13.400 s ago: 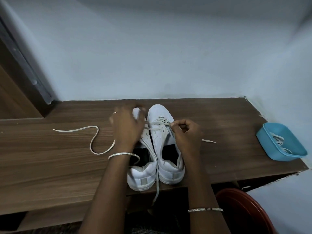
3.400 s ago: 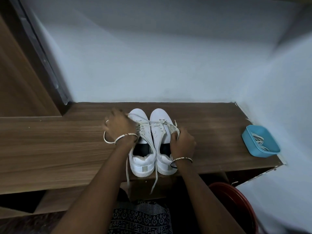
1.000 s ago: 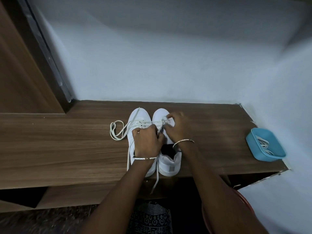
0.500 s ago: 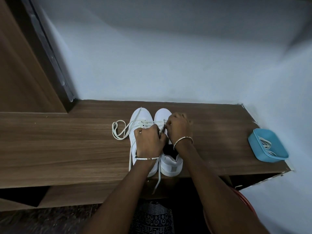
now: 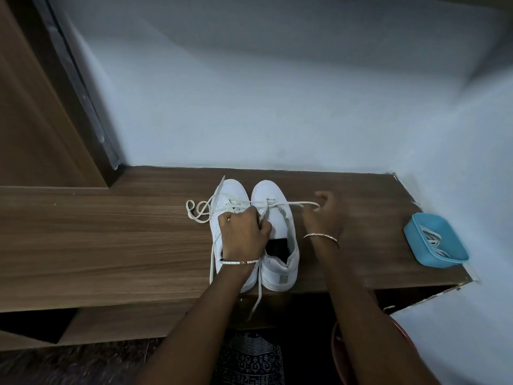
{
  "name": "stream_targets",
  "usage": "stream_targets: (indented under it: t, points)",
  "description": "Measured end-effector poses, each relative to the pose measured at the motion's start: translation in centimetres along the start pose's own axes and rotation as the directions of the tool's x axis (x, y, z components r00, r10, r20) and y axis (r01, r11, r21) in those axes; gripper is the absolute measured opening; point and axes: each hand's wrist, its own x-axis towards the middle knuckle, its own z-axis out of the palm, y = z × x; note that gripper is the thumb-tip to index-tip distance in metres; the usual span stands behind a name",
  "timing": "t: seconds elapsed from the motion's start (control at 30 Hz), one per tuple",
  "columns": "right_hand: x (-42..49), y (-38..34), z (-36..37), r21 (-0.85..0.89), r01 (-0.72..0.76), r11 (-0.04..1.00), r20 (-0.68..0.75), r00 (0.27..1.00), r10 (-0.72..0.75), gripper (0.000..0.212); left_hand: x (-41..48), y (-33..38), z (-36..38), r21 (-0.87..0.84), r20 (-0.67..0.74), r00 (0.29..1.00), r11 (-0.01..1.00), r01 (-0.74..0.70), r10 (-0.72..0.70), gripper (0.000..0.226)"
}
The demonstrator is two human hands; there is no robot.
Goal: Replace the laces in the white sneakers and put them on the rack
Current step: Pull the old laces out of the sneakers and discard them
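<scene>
- The white sneakers (image 5: pixel 266 190) stood side by side on the wooden surface (image 5: pixel 111 245), toes toward 12 o'clock.
- The left hand (image 5: pixel 244 234) was fisted around lace strands at the right sneaker's throat.
- The right hand (image 5: pixel 323 215) pinched the lace (image 5: pixel 294 203), drawn taut toward 3 o'clock.
- Too hard a pull would likely drag that shoe sideways or leave uneven ends.
- The slack loops (image 5: pixel 198 212) at 9 o'clock might snag.
</scene>
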Motion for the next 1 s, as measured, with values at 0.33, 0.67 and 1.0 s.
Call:
stream_targets:
  t: [0.33, 0.67, 1.0]
  points:
    - [-1.6, -2.5, 3.4, -0.543, 0.616, 0.57, 0.481, 0.785, -0.39, 0.016, 0.1, -0.1, 0.1, -0.002, -0.027, 1.0, 1.0, -0.015, 0.015, 0.024]
    - [-0.7, -1.4, 0.0, -0.121, 0.185, 0.975, 0.062, 0.982, -0.178, 0.02, 0.0, 0.0, 0.0, -0.024, -0.016, 1.0, 1.0, -0.011, 0.011, 0.024]
    - [-0.7, 0.6, -2.6, -0.04, -0.22, 0.975, -0.137, 0.967, 0.213, 0.042, 0.0, 0.0, 0.1, -0.031, -0.016, 1.0, 1.0, -0.004, 0.003, 0.022]
